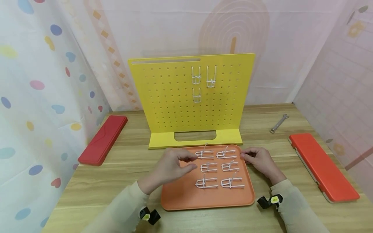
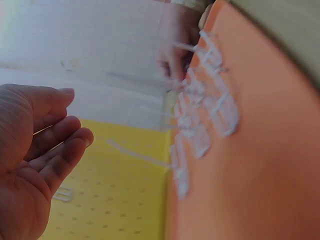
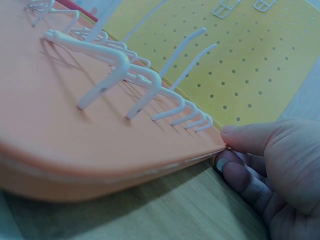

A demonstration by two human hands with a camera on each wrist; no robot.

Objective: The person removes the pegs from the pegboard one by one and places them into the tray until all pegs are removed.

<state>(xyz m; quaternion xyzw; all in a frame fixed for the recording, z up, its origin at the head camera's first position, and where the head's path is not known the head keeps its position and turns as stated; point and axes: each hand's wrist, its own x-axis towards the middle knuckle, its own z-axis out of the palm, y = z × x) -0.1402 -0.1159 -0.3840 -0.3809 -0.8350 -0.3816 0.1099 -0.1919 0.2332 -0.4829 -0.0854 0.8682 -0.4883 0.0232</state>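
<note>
An orange tray (image 1: 182, 197) lies before the pegboard, with several white wire pegboard hooks (image 1: 207, 183) set out in two columns on it. Over the tray's left part hovers my left hand (image 1: 170, 166), thumb and fingers loosely bent and apart, holding nothing. Its fingertips come near the upper left hook (image 1: 205, 157), and the left wrist view shows a gap between this hand (image 2: 35, 155) and the hooks. My right hand (image 3: 295, 170) pinches the tray's far right corner, thumb on the rim and fingers beneath. Three white hooks (image 1: 196, 80) hang on the yellow pegboard (image 1: 172, 106).
A dark red case (image 1: 103, 140) lies at the left of the wooden table (image 1: 122, 194). On the right are an orange-red case (image 1: 323, 166) and a metal wrench (image 1: 279, 124). Patterned curtains (image 1: 175, 29) enclose the back and sides.
</note>
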